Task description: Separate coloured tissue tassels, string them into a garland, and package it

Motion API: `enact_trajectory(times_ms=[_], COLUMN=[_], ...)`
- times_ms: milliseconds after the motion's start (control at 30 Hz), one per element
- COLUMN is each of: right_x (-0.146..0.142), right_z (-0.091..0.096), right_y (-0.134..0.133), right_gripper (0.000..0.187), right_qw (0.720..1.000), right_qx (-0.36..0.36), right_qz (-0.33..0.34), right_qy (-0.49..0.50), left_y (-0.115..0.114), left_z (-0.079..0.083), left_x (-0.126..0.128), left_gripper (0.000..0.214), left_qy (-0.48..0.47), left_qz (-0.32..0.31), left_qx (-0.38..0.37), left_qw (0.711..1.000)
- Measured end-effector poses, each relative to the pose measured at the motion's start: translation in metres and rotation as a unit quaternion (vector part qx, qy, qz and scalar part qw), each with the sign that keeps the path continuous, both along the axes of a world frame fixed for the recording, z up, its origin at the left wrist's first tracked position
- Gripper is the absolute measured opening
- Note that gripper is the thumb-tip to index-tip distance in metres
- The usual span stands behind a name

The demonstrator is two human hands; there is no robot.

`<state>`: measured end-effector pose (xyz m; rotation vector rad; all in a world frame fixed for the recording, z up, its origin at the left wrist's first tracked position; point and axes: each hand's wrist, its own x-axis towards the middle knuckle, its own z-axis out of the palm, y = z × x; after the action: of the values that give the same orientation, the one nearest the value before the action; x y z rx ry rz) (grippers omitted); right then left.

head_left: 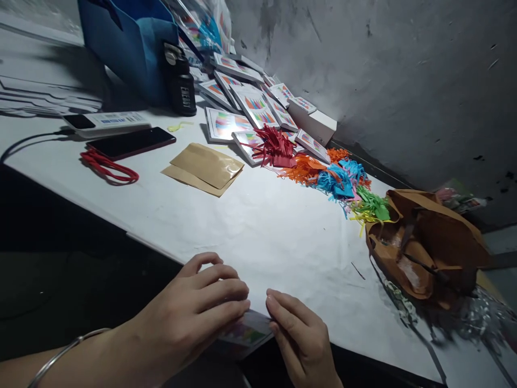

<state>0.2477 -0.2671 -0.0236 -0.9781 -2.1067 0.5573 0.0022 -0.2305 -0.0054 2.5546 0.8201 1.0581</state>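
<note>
At the table's near edge, a flat box [255, 333] printed with coloured shapes is held low and partly in shadow between my hands. My left hand [194, 312], a silver bangle on its wrist, has its fingers curled over the left side of the box. The right end of the box is gripped by my right hand [301, 337], with fingers pressed together. Both hands cover much of the box, and its lower part is dark.
A brown paper envelope [205, 168], phone [131, 143], red cord [109, 167] and black bottle [180, 81] lie or stand left. Behind are several printed boxes [254, 105] and coloured tassel bundles [335, 180]. A brown bag [428, 242] gapes at right, before the grey wall [383, 70].
</note>
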Motion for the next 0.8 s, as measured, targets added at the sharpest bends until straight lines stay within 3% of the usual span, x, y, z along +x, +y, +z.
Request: enact_trajectory(times_ms=[133, 267, 400, 467, 567, 633, 700, 800], right_x=[-0.006, -0.011, -0.011, -0.016, -0.04, -0.065, -0.09, -0.113], right_z=[-0.007, -0.017, -0.019, -0.016, -0.012, -0.015, -0.023, -0.039], right_y=[-0.002, -0.003, 0.006, 0.014, 0.024, 0.027, 0.029, 0.034], right_gripper=[0.045, 0.04, 0.035, 0.035, 0.052, 0.066, 0.076, 0.088], right_qw=[0.997, 0.994, 0.992, 0.987, 0.967, 0.97, 0.974, 0.963], right_qx=[0.028, 0.013, -0.006, 0.033, 0.132, 0.156, 0.127, 0.057], right_qz=[-0.036, -0.058, -0.086, -0.143, -0.218, -0.172, -0.098, -0.066], right_qy=[0.058, 0.096, 0.09, 0.065, 0.01, -0.065, -0.162, -0.254], left_y=[0.001, -0.001, 0.01, 0.026, 0.065, 0.094, 0.118, 0.138], left_z=[-0.011, -0.024, -0.019, -0.01, 0.001, 0.001, -0.007, -0.026], left_x=[-0.006, -0.007, -0.008, -0.011, -0.018, -0.021, -0.022, -0.019], left_gripper=[0.025, 0.024, 0.024, 0.021, 0.012, 0.021, 0.031, 0.033], left_qy=[-0.07, -0.148, -0.179, -0.199, -0.258, -0.31, -0.349, -0.366], left_qz=[-0.016, -0.005, -0.011, 0.006, 0.083, 0.136, 0.165, 0.176], left_qx=[-0.038, -0.078, -0.139, -0.181, -0.251, -0.324, -0.391, -0.426], left_qw=[0.997, 0.986, 0.974, 0.963, 0.929, 0.883, 0.836, 0.808])
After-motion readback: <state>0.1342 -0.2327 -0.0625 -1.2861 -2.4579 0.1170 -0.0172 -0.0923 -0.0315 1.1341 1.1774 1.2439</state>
